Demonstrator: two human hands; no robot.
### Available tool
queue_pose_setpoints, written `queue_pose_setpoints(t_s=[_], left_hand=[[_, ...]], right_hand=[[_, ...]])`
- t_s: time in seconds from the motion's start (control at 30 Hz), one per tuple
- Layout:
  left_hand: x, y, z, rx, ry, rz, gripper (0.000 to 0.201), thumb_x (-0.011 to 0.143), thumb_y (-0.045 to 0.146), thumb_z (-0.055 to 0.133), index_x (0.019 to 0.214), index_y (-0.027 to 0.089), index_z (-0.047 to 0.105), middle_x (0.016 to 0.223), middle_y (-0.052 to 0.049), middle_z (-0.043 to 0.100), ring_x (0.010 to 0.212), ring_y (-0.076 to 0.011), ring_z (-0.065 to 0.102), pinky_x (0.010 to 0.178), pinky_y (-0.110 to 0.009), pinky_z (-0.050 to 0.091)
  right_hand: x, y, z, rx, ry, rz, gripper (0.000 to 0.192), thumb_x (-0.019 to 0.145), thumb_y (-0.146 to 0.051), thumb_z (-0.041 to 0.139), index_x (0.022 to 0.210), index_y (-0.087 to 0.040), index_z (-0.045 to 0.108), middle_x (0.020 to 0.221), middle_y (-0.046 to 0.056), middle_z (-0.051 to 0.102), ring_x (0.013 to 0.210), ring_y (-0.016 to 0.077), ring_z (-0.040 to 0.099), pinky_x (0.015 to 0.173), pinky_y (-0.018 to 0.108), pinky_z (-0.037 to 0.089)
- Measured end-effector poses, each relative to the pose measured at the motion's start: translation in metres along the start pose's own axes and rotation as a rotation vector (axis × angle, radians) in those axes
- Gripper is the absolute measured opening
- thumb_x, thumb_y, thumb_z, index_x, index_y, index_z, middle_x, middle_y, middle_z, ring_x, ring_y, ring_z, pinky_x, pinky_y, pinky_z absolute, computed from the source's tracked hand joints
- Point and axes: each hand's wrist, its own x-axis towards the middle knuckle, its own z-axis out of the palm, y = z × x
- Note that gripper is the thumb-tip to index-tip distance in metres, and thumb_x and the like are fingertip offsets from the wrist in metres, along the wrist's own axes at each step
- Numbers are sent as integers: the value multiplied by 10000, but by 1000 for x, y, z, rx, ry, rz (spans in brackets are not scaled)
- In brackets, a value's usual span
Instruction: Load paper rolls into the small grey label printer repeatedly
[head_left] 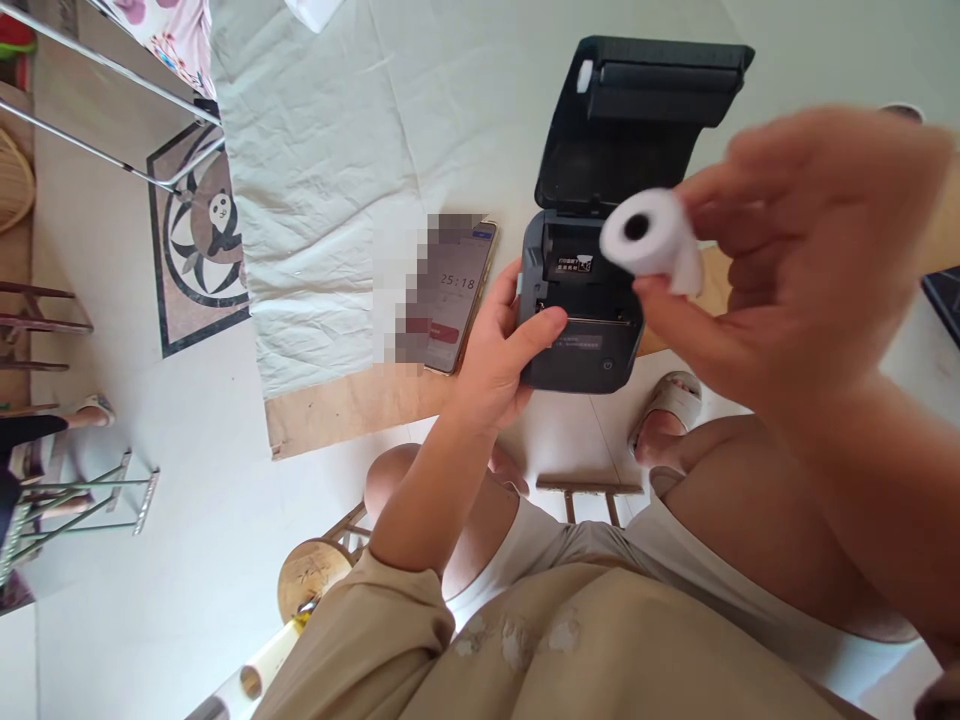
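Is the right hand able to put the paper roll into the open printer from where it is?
Probably yes. The right hand holds the paper roll just above the printer, whose lid stands open. The left hand grips only the printer's front left edge, so nothing seems to block the bay.

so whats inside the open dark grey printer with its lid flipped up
The dark grey plastic printer shows an empty dark paper bay with a small white-printed label. The white paper roll is outside it, in the right hand. The left hand's thumb covers the bay's front-left edge.
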Motion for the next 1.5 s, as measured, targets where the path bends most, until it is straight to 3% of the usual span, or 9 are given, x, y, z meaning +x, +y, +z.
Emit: queue_pose_setpoints(t_s=[0.17, 0.33, 0.5, 0.6, 0.77, 0.9, 0.97, 1.17, 1.5], left_hand=[[-4, 0, 1, 44, 34, 13, 610, 779, 484, 925, 1278, 303, 625, 1186, -19, 760, 1205, -279, 743, 957, -355, 654], [-4, 0, -1, -18, -34, -6, 536, 808, 350, 910, 1272, 322, 642, 1187, 2, 755, 1141, -234, 747, 944, -320, 635], [-1, 1, -2, -54, -14, -18, 589, 793, 623, 845, 1241, 302, 639, 1174, -38, 774, 1211, -307, 743, 914, -387, 669], [-2, 3, -3, -47, -23, -17, 494, 817, 530, 851, 1201, 297, 645, 1165, -32, 778, 1248, -308, 731, 945, -391, 673], [-3, 3, -8, -14, -29, -20, 536, 768, 323, 913, 1233, 298, 648, 1141, -6, 771, 1137, -270, 762, 909, -334, 663], [-2, 0, -9, 59, -6, -26, 780, 619, 420, 1003, 1300, 311, 640, 1203, -31, 769, 1211, -333, 736, 997, -423, 662], [-2, 0, -10, 82, -9, -31, 838, 582, 431, 1024, 1315, 315, 635, 1202, -42, 763, 1227, -347, 729, 1010, -438, 654], [-3, -2, -14, 133, -54, -1, 942, 556, 420, 1042, 1379, 302, 600, 1294, -71, 727, 1268, -359, 701, 1031, -439, 634], [0, -5, -21, 87, -164, 58, 1015, 651, 490, 990, 1507, 335, 467, 1433, -65, 653, 1382, -383, 631, 1100, -481, 605]], right_hand=[[3, 14, 3, -675, -16, -646, 205, 846, -127, 712, 959, -291, 665, 1056, -23, 803, 935, 216, 782, 729, 401, 642], [5, 18, 0, -688, -43, -779, 174, 888, -104, 649, 872, -271, 603, 1089, -23, 790, 948, 204, 776, 726, 404, 613], [-6, 14, 6, -664, -89, -873, 187, 878, -134, 675, 855, -301, 593, 884, -47, 700, 765, 168, 677, 662, 386, 502], [-12, 14, 11, -645, -194, -944, 155, 895, -220, 701, 845, -296, 576, 834, -74, 700, 797, 174, 687, 677, 394, 458], [-9, 10, 3, -529, -104, -838, 14, 932, -332, 694, 942, -330, 684, 959, -9, 696, 962, 207, 693, 830, 430, 570], [2, 10, -8, -364, 22, -504, 507, 988, -305, 648, 1367, -637, 590, 1480, -98, 522, 1450, 220, 517, 784, 305, 624], [7, 14, -10, -196, -13, -418, 521, 992, -382, 680, 1396, -680, 543, 1576, -137, 400, 1477, 207, 504, 644, 225, 600], [9, 14, -7, -173, -30, -402, 110, 942, -332, 759, 1042, -349, 715, 1238, 6, 625, 1101, 180, 677, 558, 241, 540], [5, 24, -6, -464, -232, -611, 53, 869, -207, 723, 883, -221, 674, 1409, 116, 581, 1265, 267, 608, 527, 242, 475]])
